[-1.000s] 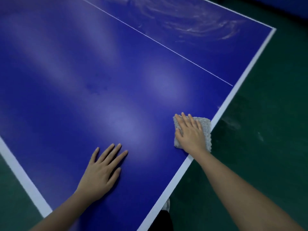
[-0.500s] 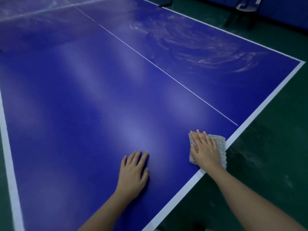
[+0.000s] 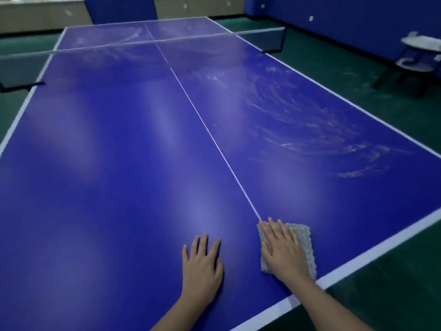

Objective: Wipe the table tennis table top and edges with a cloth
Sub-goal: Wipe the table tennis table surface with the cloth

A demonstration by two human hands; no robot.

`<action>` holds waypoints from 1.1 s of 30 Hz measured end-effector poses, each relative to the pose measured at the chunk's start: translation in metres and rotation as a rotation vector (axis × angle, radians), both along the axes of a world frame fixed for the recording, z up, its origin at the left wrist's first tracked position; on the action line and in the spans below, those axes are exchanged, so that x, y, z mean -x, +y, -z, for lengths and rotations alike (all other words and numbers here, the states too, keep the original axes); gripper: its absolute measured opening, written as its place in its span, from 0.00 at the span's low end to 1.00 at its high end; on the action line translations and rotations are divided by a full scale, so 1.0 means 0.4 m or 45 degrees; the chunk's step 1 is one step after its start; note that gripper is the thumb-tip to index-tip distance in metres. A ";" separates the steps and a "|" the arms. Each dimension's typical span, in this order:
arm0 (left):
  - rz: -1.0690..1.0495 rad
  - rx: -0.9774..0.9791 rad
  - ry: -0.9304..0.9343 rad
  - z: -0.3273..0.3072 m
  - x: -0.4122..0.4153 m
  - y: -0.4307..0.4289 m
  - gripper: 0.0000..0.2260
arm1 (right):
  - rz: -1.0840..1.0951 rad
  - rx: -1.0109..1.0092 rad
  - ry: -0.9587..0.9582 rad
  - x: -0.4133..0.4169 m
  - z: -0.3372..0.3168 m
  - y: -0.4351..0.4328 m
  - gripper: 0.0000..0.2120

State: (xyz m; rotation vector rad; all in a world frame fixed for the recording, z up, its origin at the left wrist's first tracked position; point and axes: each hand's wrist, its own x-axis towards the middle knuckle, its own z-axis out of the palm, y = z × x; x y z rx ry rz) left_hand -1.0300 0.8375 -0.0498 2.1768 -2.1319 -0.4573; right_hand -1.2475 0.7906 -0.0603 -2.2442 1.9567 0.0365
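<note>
Fingers straight: right hand presses cloth on table; left hand flat beside

Hands: two, one left hand and one right hand
Cloth: one gray cloth
Surface: one big blue surface
Net: one net
Net clamps: two, a left clamp and a right clamp
Line: one thin white line down the middle
Chair: one blurry chair
</note>
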 end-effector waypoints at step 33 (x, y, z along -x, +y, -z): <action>-0.369 0.090 -0.020 -0.012 0.234 -0.142 0.25 | -1.460 0.009 0.070 0.233 -0.030 -0.380 0.28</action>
